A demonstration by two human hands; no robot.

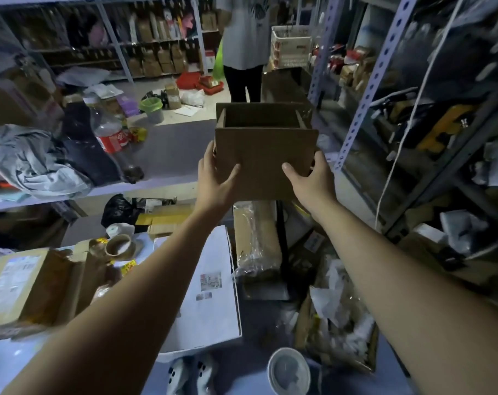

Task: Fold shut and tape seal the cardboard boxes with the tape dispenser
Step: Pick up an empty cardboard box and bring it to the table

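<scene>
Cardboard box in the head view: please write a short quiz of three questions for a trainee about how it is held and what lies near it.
1. True or false: the top of the cardboard box is already folded shut.
2. Which hand grips the box?
A. only the left hand
B. only the right hand
C. both hands
3. Fill in: the tape roll lies on the table, to the person's ____ side.

Key
1. False: the top is open and the inside shows.
2. C: one hand holds each lower corner, in the air.
3. Left.
</scene>
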